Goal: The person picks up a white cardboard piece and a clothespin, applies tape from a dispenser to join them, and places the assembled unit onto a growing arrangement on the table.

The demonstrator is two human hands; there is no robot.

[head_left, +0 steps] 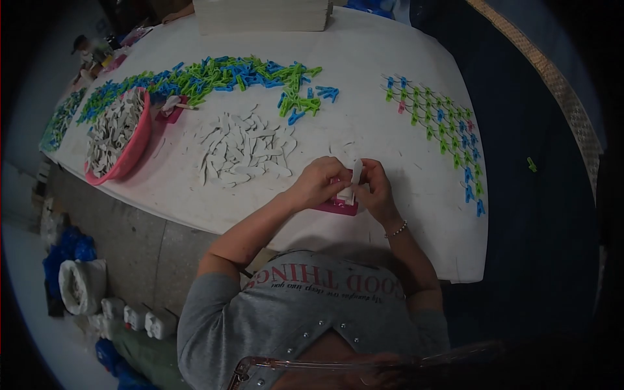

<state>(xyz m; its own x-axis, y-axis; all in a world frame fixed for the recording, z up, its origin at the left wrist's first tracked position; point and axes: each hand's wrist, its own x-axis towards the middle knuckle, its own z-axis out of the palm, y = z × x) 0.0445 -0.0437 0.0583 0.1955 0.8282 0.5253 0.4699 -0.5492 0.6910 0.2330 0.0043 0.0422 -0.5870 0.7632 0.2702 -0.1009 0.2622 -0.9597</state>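
Note:
Both my hands work close together over a small pink tray (339, 207) near the table's front edge. In my right hand (377, 188) a pale flat strip (357, 170) stands upright, pinched between the fingers. My left hand (322, 183) is closed beside it, its fingertips at the strip's lower end; what they hold, if anything, is hidden. A whitish block or stack (346, 195) sits on the tray under my fingers. Left of my hands, a loose pile of pale, leaf-shaped pieces (247, 149) is spread on the white table.
A pink basin (138, 146) full of similar pale pieces stands at the left. Green and blue clothespins (227, 73) heap across the back. Rows of clips (442, 123) with thin pieces lie right. A pale box (263, 18) stands at the far edge; another person (94, 55) is far left.

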